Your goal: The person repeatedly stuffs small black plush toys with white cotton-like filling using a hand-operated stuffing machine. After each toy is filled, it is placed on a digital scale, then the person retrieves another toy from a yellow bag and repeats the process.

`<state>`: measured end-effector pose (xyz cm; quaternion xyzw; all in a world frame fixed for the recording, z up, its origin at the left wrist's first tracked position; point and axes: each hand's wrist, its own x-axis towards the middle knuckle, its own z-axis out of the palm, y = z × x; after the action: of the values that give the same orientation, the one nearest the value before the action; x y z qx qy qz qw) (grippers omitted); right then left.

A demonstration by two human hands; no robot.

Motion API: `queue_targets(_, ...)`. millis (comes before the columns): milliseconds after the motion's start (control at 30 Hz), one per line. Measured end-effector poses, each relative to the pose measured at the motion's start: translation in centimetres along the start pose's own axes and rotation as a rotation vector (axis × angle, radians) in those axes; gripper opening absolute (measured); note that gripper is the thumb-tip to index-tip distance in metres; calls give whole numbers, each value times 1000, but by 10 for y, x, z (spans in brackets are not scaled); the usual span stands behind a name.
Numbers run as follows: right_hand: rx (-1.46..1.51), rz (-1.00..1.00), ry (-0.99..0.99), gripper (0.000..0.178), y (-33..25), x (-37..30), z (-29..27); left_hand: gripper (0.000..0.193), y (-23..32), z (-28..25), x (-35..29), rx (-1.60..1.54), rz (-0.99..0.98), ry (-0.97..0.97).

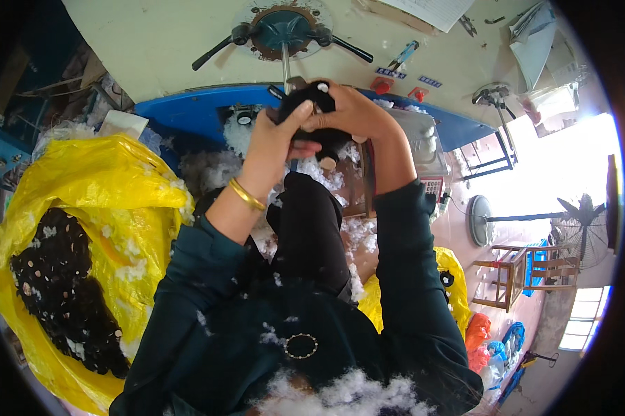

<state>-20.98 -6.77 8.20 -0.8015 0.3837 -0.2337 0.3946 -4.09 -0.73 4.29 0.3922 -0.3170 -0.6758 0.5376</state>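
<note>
A black plush toy [335,139] with a white spot on top and a tan patch lower down is between my two hands. It sits at the end of a metal tube [285,61] that comes out of the machine's front; whether the tube goes inside is hidden. My left hand [279,142], below a gold bangle [247,194], grips the toy from the left, thumb pressed on it. From the right, my right hand [354,111] wraps around it, its thumb close to the left one. Tufts of white stuffing [330,177] lie beneath.
A yellow sack [146,180] at the left holds several black plush pieces [63,277]. Two black handles flank the tube's mount [282,31]. Red buttons [382,84] and blue-handled snips [404,54] are to the right on the machine. A fan [583,222] and wooden chair [503,277] stand farther right.
</note>
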Motion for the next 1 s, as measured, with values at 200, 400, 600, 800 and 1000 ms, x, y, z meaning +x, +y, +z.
queue_targets(200,87,-31,75,64,22,-4,11,46,0,-4,4,113,-37,-4)
queue_targets(400,116,-96,112,78,12,-32,43,58,-10,-16,-28,106,13,-33)
queue_targets(600,-42,-187,240,92,46,-8,57,47,-14,-33,13,315,147,-102)
queue_targets(800,10,-194,294,94,56,-6,73,55,-15,-51,31,484,177,-182)
queue_targets(1000,-121,-180,317,92,32,-21,79,69,-3,-54,7,343,8,-210)
